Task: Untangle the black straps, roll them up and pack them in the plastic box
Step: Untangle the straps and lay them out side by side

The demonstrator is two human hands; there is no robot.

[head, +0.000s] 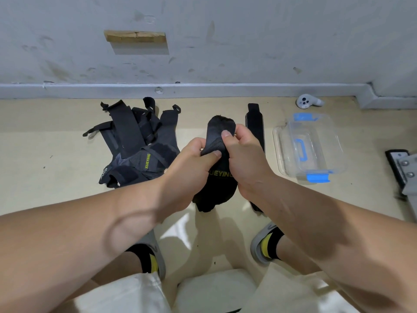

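Left hand [194, 161] and right hand [247, 161] pinch a black strap [216, 193]; lidded plastic box [334, 143] lies right

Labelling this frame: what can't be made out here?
Head view, the only one.
Middle of held strap: under left hand and right hand.
Near part of flat strap: behind right forearm.
Count in strap pile: lost in overlaps.
Rest of grey bracket: cut off by right edge.

Tangled black straps [135, 143], held strap [216, 190], clear box [327, 143]
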